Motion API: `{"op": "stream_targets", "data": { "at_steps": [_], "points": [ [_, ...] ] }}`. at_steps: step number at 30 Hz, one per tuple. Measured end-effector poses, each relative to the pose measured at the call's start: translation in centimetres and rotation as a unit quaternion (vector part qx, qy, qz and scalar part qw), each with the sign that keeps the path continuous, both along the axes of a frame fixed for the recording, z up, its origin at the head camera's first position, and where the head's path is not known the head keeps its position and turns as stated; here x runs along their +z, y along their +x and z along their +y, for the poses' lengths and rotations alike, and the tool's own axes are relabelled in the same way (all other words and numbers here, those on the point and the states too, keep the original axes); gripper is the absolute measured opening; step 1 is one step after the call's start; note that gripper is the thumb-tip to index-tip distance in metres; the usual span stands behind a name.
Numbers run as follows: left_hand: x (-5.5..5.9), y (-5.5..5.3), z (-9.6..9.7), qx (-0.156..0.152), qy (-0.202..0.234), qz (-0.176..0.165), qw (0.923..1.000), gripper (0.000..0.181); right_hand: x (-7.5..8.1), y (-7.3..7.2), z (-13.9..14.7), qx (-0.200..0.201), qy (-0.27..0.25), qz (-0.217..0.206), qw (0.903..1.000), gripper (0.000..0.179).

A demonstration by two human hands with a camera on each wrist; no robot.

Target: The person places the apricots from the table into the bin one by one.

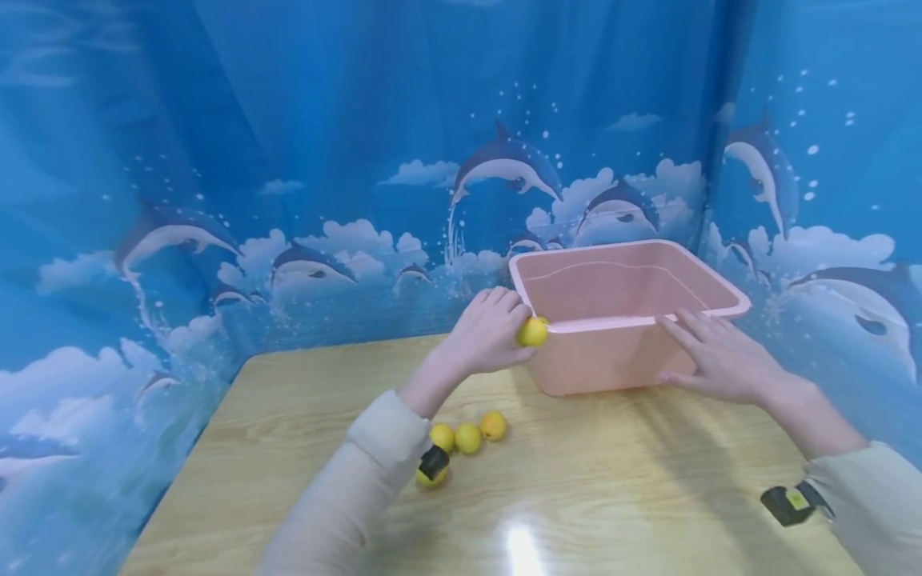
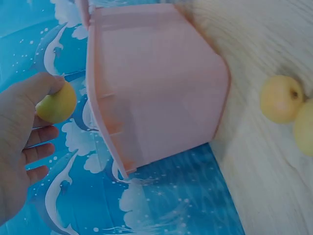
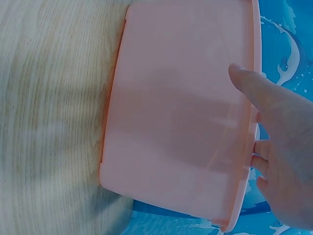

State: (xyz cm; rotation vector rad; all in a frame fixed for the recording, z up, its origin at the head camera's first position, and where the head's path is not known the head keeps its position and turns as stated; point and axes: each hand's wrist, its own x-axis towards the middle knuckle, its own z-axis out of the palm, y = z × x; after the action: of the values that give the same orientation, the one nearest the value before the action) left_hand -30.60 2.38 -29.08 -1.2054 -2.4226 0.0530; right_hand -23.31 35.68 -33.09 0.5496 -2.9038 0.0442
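A round yellow fruit (image 1: 533, 331) is pinched between the thumb and fingers of my left hand (image 1: 484, 330), close to the left end of a pink plastic bin (image 1: 598, 358). In the left wrist view the same yellow fruit (image 2: 57, 104) sits under the thumb, apart from the bin's rim. My right hand (image 1: 727, 360) rests its fingers over the bin's front rim near the right corner. The right wrist view has the thumb of that hand (image 3: 286, 132) along the bin's outer wall (image 3: 181, 107), while some fingertips are hidden behind the rim.
Several yellow fruits (image 1: 467, 438) lie on the wooden table (image 1: 324, 400), one partly hidden by the left wrist's camera. Blue dolphin-print curtains (image 1: 360, 160) hang behind and beside the table. Small black cameras (image 1: 788, 504) are worn at both wrists.
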Motion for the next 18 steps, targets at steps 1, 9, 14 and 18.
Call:
{"op": "stream_targets", "data": {
  "at_steps": [1, 9, 14, 18],
  "points": [
    [0.2, -0.1, 0.2, 0.004, -0.001, -0.004, 1.0000, 0.037, 0.0, 0.0, 0.0, 0.002, -0.003, 0.001, 1.0000, 0.083],
    [1.1, -1.2, 1.9, 0.032, -0.019, -0.021, 0.9991, 0.035, 0.0, 0.2, -0.1, 0.004, 0.000, 0.000, 1.0000, 0.081],
    [1.5, -2.2, 2.8, 0.050, -0.015, -0.026, 0.9983, 0.039, 0.1, 0.0, 0.0, 0.006, 0.002, 0.006, 1.0000, 0.080],
    [1.5, -2.8, 3.5, 0.062, -0.011, -0.041, 0.9972, 0.039, 0.2, 0.0, -0.1, 0.006, 0.000, 0.006, 1.0000, 0.080]
  ]
}}
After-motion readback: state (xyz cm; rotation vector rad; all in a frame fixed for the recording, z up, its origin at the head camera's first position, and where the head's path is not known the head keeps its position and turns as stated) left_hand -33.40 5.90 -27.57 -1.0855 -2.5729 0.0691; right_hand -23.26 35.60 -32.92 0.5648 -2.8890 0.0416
